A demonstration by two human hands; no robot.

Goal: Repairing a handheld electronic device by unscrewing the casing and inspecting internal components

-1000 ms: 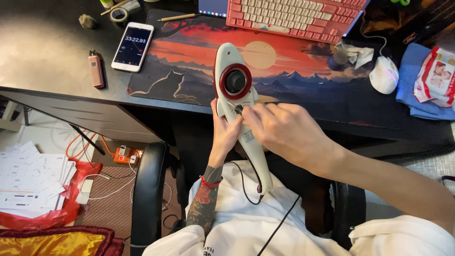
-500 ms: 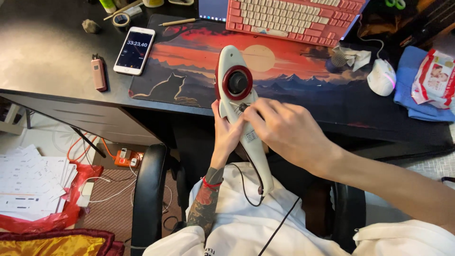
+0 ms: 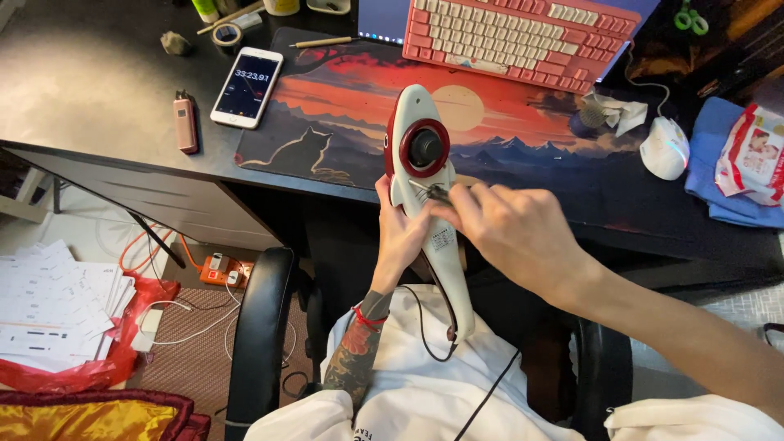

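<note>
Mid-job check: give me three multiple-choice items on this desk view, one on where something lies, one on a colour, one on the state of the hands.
1. Where does the smartphone lie?
A. on the bare desk, left of the desk mat
B. on the keyboard
C. on the floor

2. What colour is the ring around the round black part of the white handheld device?
A. blue
B. red
C. yellow

3. How do the hands stand?
A. both rest on the desk
B. only one touches the device
C. the left hand grips the device from behind and the right hand has its fingertips on the front

Answers:
1 A, the phone sits on dark desk surface beside the mat's left edge.
2 B, a red ring frames the black centre.
3 C, both hands are on the device, held above the desk edge.
</note>
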